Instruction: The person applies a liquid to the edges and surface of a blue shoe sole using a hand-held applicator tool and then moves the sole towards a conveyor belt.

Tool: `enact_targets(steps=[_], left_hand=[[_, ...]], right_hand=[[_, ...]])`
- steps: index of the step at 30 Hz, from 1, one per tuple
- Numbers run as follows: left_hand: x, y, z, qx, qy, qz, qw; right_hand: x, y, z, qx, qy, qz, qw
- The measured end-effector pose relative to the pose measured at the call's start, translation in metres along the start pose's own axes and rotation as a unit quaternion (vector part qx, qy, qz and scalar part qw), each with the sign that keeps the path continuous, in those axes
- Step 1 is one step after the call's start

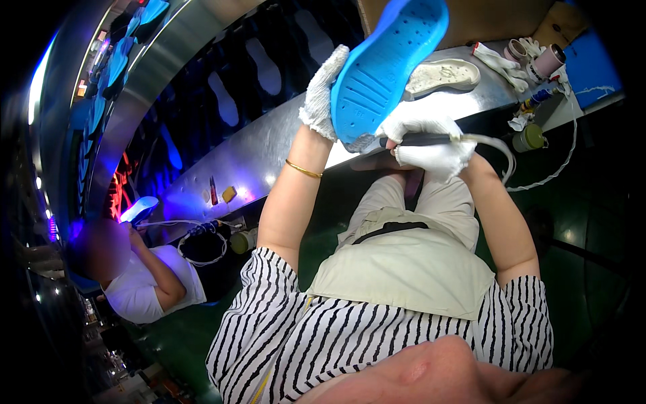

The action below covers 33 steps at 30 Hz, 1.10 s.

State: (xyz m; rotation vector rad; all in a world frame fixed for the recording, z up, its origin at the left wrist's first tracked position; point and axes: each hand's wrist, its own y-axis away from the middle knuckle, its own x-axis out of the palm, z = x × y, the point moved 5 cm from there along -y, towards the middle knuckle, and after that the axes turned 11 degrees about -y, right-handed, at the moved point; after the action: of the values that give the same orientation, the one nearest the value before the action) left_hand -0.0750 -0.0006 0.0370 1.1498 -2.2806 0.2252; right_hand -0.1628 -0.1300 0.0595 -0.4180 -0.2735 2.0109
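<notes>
I am looking down into a shoe factory, a production line rather than any home or shop; a long curved metal bench [269, 145] is running past the seated worker, and a dark conveyor [222, 87] behind it is carrying rows of sole-shaped pieces [266, 66]; blue soles [121, 57] are lining up further along under violet and red machine lighting; a blue shoe sole [387, 64] is being worked with a corded hand tool [431, 139]; a white sole [444, 74], spare gloves [498, 64] and tape rolls [548, 60] are lying on the bench; a second worker [145, 279] is sitting at the next station doing the same.
</notes>
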Motion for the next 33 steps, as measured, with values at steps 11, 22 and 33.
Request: enact_targets(steps=[11,22,33], left_hand=[[0.003,-0.002,0.005,-0.091,-0.13,-0.061,0.985],[0.007,0.008,-0.001,-0.12,-0.191,-0.069,0.972],[0.015,0.01,0.02,0.022,0.12,0.075,0.99]], right_hand=[[-0.011,-0.008,0.0,0.08,0.008,0.021,0.997],[-0.034,-0.008,-0.012,0.053,0.016,0.08,0.995],[0.003,0.018,0.0,0.05,-0.132,-0.134,0.981]])
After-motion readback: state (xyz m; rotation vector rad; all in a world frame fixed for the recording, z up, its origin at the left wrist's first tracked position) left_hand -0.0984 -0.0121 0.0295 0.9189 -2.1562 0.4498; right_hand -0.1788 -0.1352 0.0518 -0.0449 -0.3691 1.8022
